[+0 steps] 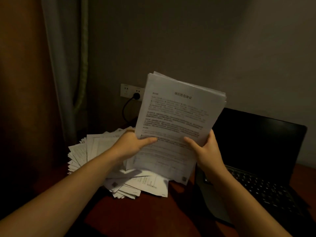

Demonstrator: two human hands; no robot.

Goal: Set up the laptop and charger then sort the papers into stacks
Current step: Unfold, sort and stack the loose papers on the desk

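A sheaf of papers [177, 120] is gripped upright by the left hand [131, 142] and right hand [205, 149] above a messy pile [95, 151]. Sorting appears underway; a stack spot on the table [145, 211] is needed next.

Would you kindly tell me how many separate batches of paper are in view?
2: a white printed sheaf gripped by the left hand and right hand, and a fanned pile of white sheets on the reddish-brown table below-left. More may hide behind the sheaf.

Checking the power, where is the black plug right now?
In the head view, the black plug sits in the white wall socket, left of centre, left of the held sheaf of papers and above the loose paper pile.
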